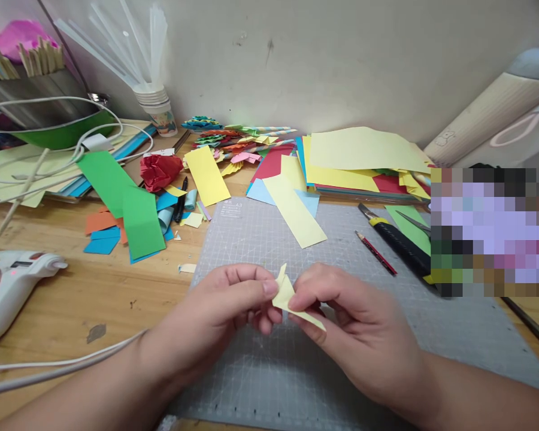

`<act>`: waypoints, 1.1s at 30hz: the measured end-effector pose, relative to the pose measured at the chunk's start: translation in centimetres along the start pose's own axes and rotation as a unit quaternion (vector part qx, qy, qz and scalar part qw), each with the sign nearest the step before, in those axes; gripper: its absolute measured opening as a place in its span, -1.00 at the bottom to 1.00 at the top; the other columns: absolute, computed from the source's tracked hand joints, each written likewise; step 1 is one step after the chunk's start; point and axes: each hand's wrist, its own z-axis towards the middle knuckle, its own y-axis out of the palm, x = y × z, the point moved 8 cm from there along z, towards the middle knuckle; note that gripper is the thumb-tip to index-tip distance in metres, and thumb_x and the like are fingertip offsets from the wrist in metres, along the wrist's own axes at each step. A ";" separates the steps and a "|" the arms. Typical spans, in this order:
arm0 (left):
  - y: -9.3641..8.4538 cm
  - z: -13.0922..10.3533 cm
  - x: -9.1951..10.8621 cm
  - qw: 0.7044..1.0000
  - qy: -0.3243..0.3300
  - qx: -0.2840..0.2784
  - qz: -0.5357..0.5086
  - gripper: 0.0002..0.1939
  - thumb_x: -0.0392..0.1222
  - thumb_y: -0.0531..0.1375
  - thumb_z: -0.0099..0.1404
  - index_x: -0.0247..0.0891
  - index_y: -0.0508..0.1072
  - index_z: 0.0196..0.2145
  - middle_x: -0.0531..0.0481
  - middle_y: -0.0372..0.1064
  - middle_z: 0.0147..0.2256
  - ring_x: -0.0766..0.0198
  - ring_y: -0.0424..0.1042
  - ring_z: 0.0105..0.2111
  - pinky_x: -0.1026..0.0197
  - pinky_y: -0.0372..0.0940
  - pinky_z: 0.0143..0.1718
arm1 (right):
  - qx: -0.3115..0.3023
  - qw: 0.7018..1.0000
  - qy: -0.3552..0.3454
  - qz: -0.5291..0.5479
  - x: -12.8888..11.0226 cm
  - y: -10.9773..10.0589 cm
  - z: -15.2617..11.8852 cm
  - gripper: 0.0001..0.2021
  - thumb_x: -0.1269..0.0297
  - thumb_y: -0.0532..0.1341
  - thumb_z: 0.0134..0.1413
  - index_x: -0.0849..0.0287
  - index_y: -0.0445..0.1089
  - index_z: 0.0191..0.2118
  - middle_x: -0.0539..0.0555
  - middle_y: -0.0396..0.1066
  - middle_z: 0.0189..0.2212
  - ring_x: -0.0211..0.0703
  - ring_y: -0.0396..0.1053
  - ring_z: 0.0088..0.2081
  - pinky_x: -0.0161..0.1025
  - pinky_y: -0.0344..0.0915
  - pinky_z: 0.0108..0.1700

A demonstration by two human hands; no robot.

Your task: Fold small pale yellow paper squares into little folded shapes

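Between my two hands is a small pale-yellow folded paper (284, 293), held above the grey cutting mat (251, 383). My left hand (233, 299) pinches its left edge between thumb and fingers. On the other side, my right hand (345, 317) grips the lower right part, where a narrow pointed strip runs along the thumb. A short tip of the paper sticks up at the top. Part of the folds is hidden behind my fingers. Beyond the hands, a pale-yellow paper strip (296, 215) lies across the mat's far edge.
Right of my hands lie a pencil (376, 252), a utility knife (397, 245) and scissors (413, 221). A hot glue gun (20, 287) rests at the left, near white cables (63, 371). Green paper strips (141, 221), crumpled red paper (160, 172) and stacked coloured sheets (363, 149) sit farther back.
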 end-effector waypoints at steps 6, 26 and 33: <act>0.5 -0.1 -0.4 0.998 -0.018 -0.029 -0.046 -0.78 -0.14 0.24 0.19 -0.33 0.44 -0.52 0.05 0.29 -0.59 0.35 0.24 -0.50 0.32 0.15 -0.41 | -0.023 0.999 -0.031 0.014 -0.7 0.4 0.2 -0.83 0.49 0.18 0.19 0.03 0.41 -0.23 -0.02 0.45 -0.40 -0.24 0.35 -0.34 -0.26 0.25 -0.32; 0.6 0.1 0.0 0.997 0.025 -0.030 0.060 -0.81 -0.12 0.22 0.25 -0.30 0.45 -0.43 0.04 0.35 -0.48 0.34 0.24 -0.45 0.29 0.14 -0.38 | 0.040 0.911 0.258 0.319 3.5 1.4 -0.8 -0.82 0.30 0.31 0.07 0.16 0.28 -0.42 -0.04 0.39 -0.55 -0.37 0.28 -0.57 -0.44 0.15 -0.58; 0.3 0.0 0.1 0.996 0.033 -0.030 0.080 -0.80 -0.12 0.23 0.26 -0.27 0.40 -0.45 0.13 0.26 -0.52 0.36 0.24 -0.46 0.28 0.12 -0.37 | 0.039 0.929 0.220 0.296 2.8 1.2 -0.6 -0.87 0.42 0.28 0.08 0.17 0.33 -0.43 -0.06 0.36 -0.46 -0.43 0.32 -0.52 -0.45 0.26 -0.48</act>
